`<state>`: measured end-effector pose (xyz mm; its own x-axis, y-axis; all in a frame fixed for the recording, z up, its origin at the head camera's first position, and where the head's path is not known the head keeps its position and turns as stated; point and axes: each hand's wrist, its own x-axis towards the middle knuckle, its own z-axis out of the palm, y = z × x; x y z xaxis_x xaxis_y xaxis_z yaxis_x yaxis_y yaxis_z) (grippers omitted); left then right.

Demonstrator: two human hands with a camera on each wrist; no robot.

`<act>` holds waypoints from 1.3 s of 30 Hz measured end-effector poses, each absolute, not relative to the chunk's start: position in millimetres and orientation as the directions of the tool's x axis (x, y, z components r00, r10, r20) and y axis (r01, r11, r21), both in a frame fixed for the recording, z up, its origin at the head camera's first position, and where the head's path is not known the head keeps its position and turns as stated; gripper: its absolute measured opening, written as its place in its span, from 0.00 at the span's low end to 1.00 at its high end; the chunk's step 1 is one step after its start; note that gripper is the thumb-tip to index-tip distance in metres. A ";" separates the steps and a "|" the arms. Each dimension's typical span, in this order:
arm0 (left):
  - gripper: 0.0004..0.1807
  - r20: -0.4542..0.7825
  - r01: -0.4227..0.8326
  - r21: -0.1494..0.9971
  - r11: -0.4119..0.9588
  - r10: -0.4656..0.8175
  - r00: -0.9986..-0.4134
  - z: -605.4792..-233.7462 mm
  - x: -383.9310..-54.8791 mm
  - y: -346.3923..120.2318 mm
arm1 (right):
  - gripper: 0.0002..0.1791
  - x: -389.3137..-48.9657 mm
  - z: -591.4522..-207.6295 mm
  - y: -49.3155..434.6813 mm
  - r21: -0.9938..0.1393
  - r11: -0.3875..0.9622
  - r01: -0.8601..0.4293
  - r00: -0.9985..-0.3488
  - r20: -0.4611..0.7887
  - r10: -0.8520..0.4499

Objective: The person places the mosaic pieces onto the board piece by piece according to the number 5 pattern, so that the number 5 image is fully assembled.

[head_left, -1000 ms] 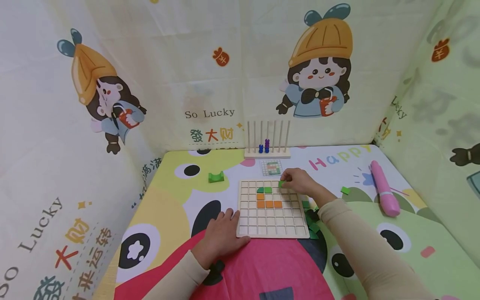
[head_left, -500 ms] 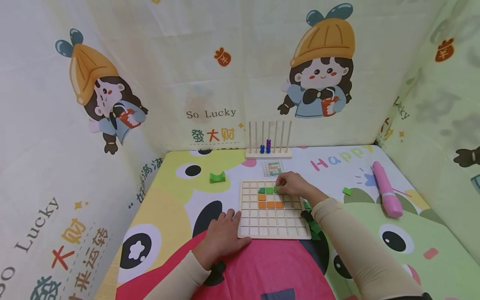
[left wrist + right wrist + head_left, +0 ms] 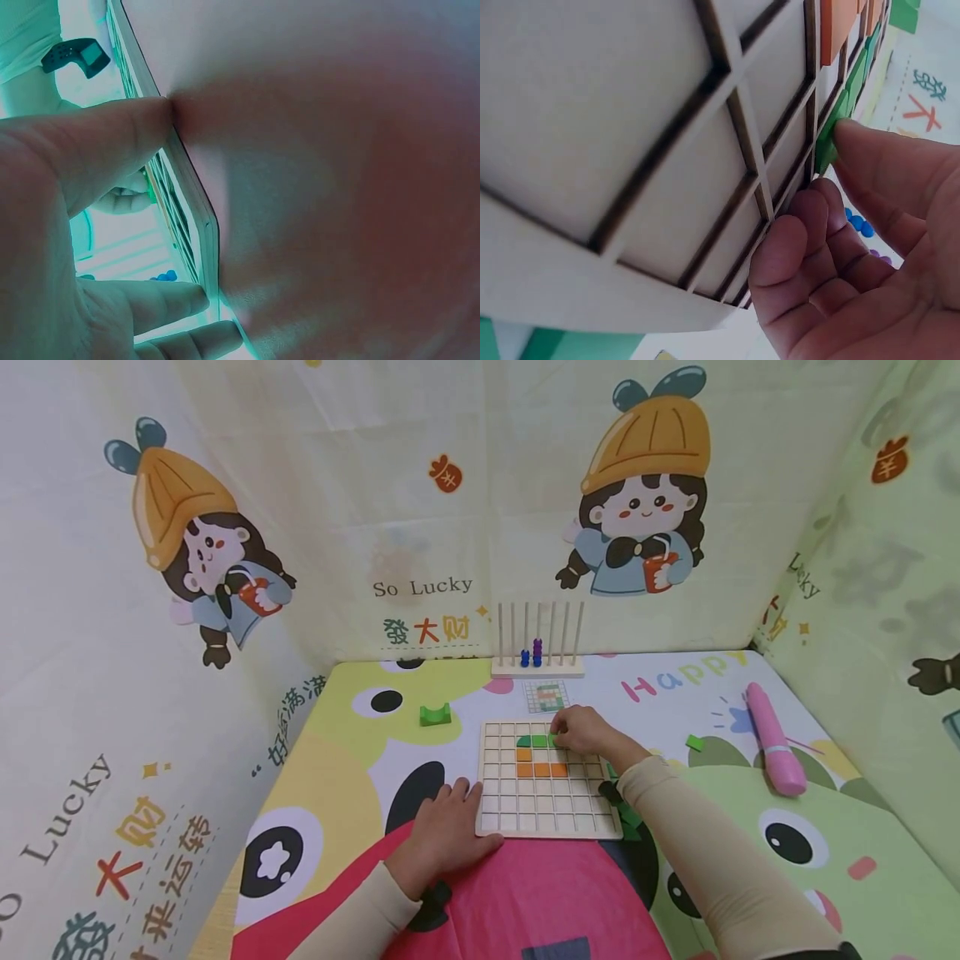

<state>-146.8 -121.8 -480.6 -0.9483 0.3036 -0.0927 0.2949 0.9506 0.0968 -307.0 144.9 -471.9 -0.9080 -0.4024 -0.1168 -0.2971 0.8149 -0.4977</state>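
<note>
A pale wooden grid board (image 3: 517,802) lies on the patterned cloth, in the middle of the head view. On it sit several orange square tiles (image 3: 540,770), a dark green tile with a rounded corner (image 3: 523,742) and a light green square tile (image 3: 538,741). My right hand (image 3: 588,731) is over the board's upper rows, pinching another green square tile (image 3: 826,142) at the end of that green row; its fingertips partly hide the tile. My left hand (image 3: 446,831) rests against the board's lower left corner, thumb (image 3: 139,124) on the front edge and fingers along the left side.
Behind the board lie a printed pattern card (image 3: 546,697) and a peg stand (image 3: 537,670) with blue and purple beads. Dark green pieces (image 3: 628,817) are heaped at the board's right edge. Farther out are a green arched block (image 3: 435,715), a green tile (image 3: 695,742) and a pink wand-shaped object (image 3: 776,743).
My right hand has brought the green square tile slightly left and down, beside the other light green tile. My left hand stays at the board's corner.
</note>
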 end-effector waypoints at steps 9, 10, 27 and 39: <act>0.53 -0.089 0.297 0.090 0.951 0.304 -0.948 -479.9 -145.9 -121.2 | 0.09 -302.0 -465.9 149.2 -0.463 0.813 -0.352 -0.900 -0.073 -0.431; 0.53 -0.088 0.297 0.090 0.950 0.305 -0.948 -480.0 -146.2 -121.1 | 0.10 -301.0 -464.6 152.1 -0.475 0.805 -0.357 -0.898 -0.065 -0.436; 0.53 -0.093 0.286 0.124 0.950 0.298 -0.950 -482.8 -147.3 -122.4 | 0.17 -256.4 -459.7 225.9 -0.536 0.799 -0.272 -0.939 -0.034 -0.342; 0.54 -0.090 0.294 0.107 0.950 0.304 -0.949 -486.1 -148.1 -122.3 | 0.12 -216.8 -473.6 265.0 -0.425 0.868 -0.256 -0.954 -0.031 -0.297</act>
